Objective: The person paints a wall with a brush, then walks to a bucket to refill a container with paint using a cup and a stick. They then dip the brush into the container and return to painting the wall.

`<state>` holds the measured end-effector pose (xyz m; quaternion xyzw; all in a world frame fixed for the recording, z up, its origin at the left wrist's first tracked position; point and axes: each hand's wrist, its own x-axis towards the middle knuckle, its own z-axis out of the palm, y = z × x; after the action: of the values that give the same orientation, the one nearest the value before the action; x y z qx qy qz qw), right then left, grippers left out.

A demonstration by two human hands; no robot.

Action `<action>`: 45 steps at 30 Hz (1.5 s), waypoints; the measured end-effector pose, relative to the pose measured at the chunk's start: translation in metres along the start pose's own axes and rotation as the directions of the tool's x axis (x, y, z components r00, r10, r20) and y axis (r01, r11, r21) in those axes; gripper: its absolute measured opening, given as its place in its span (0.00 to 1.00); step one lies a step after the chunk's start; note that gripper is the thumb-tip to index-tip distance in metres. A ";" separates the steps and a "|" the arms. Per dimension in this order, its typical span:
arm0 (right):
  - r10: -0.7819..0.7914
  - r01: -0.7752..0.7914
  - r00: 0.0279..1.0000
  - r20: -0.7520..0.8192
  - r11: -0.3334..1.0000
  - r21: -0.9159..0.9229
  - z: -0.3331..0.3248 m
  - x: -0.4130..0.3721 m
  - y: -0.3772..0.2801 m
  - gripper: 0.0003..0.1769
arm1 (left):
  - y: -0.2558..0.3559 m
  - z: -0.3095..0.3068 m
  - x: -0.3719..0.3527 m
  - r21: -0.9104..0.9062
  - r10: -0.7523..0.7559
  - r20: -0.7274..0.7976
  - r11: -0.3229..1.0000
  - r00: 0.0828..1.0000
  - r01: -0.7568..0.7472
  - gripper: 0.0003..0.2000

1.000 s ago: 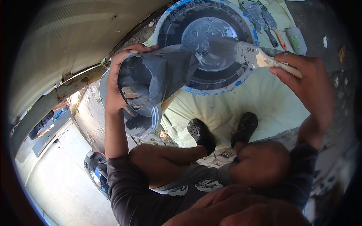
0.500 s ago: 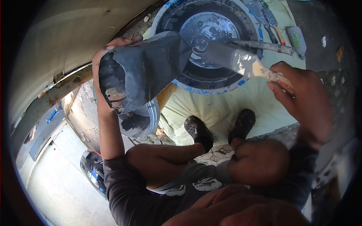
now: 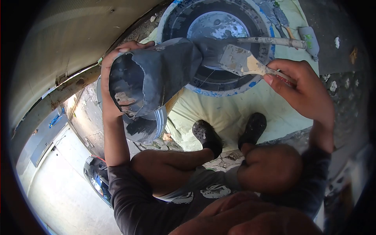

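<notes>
My left hand (image 3: 106, 80) is wrapped around the back of a hollow, dark grey vessel (image 3: 166, 74) with a ragged rim, tilted on its side. Its opening faces left and its surface is coated in grey. A wide paintbrush (image 3: 252, 65) with a pale wooden handle is gripped in my right hand (image 3: 303, 86). The brush's grey-smeared ferrule points left, and its dark bristles are close to the vessel's right end; whether they touch it I cannot make out. Below both hands stands a large round basin (image 3: 235, 91) with dark liquid inside and blue marks on its rim.
A stick (image 3: 274, 40) lies across the basin's right side. Beyond it are a grey-smeared bottle (image 3: 309, 43) and some tools. A striped bucket (image 3: 159, 123) stands under the vessel, and a pale green sheet (image 3: 219, 107) covers the ground. A wooden beam (image 3: 55, 102) runs along the left.
My right hand has shifted slightly left and turned the brush; the brush was blurred before and is sharper now. The vessel has moved slightly right, and the stick sits a little higher.
</notes>
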<state>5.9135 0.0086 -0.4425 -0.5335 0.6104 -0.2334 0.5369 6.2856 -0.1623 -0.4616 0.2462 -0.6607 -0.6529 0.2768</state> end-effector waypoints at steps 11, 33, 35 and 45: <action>-0.161 0.164 0.985 -0.053 0.985 0.050 0.003 0.004 0.016 0.13 | 0.014 0.014 -0.007 -0.030 0.010 -0.018 0.999 1.000 -0.011 0.41; -0.041 -0.019 0.983 -0.177 0.946 -0.323 -0.094 -0.193 -0.328 0.15 | 0.255 0.087 -0.012 0.542 0.090 -0.095 0.840 0.991 -0.025 0.39; -0.081 0.022 0.989 -0.121 0.905 -0.424 -0.106 -0.219 -0.381 0.15 | 0.314 0.098 -0.021 0.516 0.095 -0.095 0.856 0.991 -0.032 0.38; -0.135 0.431 0.902 0.409 0.292 -0.854 -0.058 -0.322 -0.644 0.12 | 0.582 0.163 -0.150 0.667 0.048 -0.301 0.724 0.953 0.174 0.36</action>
<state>6.0724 0.0750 0.2592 -0.8672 0.4515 0.1348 0.1611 6.3033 0.0743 0.1145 0.4487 -0.7967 -0.3265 0.2395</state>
